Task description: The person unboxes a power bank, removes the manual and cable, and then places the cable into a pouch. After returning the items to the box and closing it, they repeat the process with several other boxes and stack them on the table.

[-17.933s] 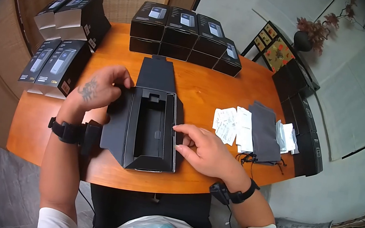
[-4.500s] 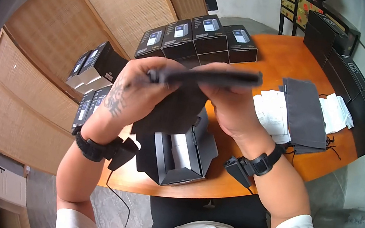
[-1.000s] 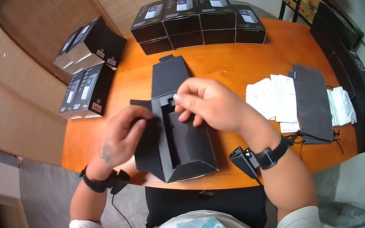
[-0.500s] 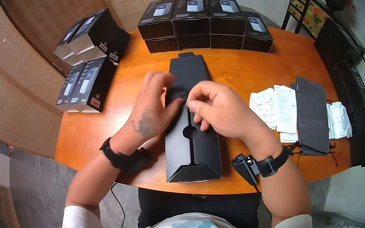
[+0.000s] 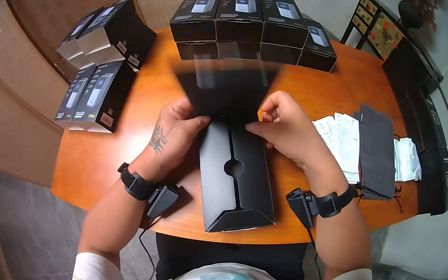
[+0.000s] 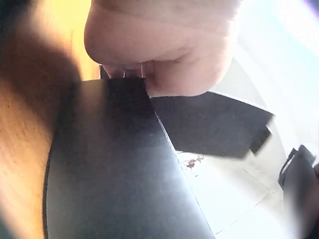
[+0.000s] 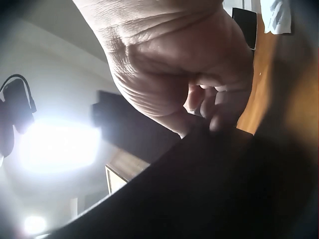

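Observation:
A black cardboard box [image 5: 255, 179] lies lengthwise before me on the wooden table, its two long flaps folded inward and meeting around a round cut-out. From its far end the black lid flap [image 5: 225, 91] stands raised, blurred by motion. My left hand [image 5: 174, 132] grips the far left corner, thumb along the edge and fingers bent behind it. At the far right corner, my right hand [image 5: 297, 136] pinches the edge between thumb and fingers. The left wrist view shows the box's smooth side [image 6: 124, 169] and the lid flap [image 6: 209, 122] sticking up. The box's contents are hidden.
Several black printed boxes [image 5: 242, 18] are stacked at the back, with more stacked boxes [image 5: 95, 89] at left. On the right lie white paper sheets [image 5: 344, 146], dark drawstring pouches [image 5: 378, 154] and a white packet [image 5: 406, 160]. Black boxes [image 5: 433, 154] line the right edge.
The long flaps have been folded shut over the box's inside, and the lid flap has swung up from lying flat. Earlier, both hands held a dark item above the box.

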`<action>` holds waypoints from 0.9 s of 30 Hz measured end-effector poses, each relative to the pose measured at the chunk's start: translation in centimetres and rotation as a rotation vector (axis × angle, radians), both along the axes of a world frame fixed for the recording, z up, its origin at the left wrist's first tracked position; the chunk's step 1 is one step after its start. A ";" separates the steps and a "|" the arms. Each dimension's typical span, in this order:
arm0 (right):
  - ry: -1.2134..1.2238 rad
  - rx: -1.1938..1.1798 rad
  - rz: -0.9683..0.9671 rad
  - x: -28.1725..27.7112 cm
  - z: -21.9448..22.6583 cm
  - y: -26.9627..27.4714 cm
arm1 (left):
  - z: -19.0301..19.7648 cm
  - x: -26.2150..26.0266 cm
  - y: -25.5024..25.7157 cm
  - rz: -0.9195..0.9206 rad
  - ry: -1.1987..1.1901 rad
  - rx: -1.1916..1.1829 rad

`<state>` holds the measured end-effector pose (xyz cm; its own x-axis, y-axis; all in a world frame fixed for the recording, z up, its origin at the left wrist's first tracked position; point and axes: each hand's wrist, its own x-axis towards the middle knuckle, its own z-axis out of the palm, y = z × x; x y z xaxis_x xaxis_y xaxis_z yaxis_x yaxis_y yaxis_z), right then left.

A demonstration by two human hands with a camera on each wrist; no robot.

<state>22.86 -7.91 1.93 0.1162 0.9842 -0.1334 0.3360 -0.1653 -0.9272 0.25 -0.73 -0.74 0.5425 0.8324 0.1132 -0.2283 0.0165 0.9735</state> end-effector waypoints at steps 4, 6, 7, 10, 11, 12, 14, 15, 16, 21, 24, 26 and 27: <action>0.075 -0.015 0.005 0.8 -0.2 -0.1 | -0.2 -1.4 0.3 -0.060 0.121 0.176; 0.161 -0.041 0.010 0.4 0.0 0.0 | -0.3 -1.7 1.0 -0.014 0.165 0.233; 0.183 -0.003 0.011 0.1 -0.3 0.1 | -0.2 -1.8 1.3 0.014 0.163 0.313; 0.250 0.118 0.010 -1.3 -1.3 0.0 | -2.0 -2.4 3.5 0.150 0.224 0.662; 0.272 0.158 0.004 -1.8 -1.2 -0.1 | -2.0 -2.7 3.8 0.179 0.257 0.668; 0.293 0.199 -0.003 -2.2 -1.0 -0.4 | -1.8 -2.9 3.9 0.208 0.290 0.675; 0.146 0.355 0.176 -2.7 0.0 -1.5 | -1.3 -2.9 3.9 0.219 0.262 0.580; 0.007 0.469 0.303 -2.9 0.5 -2.1 | -1.1 -2.7 3.8 0.202 0.199 0.478; -0.133 0.583 0.431 -3.1 1.0 -2.5 | -1.0 -2.7 3.7 0.186 0.133 0.377; -0.562 0.583 0.615 -5.0 1.5 -3.6 | -0.7 -3.4 4.3 0.171 0.526 0.882; -0.588 0.557 0.595 -5.2 0.7 -3.6 | -0.8 -3.4 4.4 0.132 0.477 0.770; -0.587 0.554 0.602 -5.1 0.8 -3.6 | -1.0 -3.4 4.5 0.120 0.450 0.721; -0.611 0.558 0.607 -5.3 1.0 -3.8 | -1.0 -3.4 4.6 0.114 0.437 0.697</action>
<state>17.55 -11.68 2.98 -0.5274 0.8036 0.2759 0.6600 0.5920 -0.4626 -3.18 3.86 -1.75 0.5740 0.7021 0.4214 0.2092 -0.6233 0.7535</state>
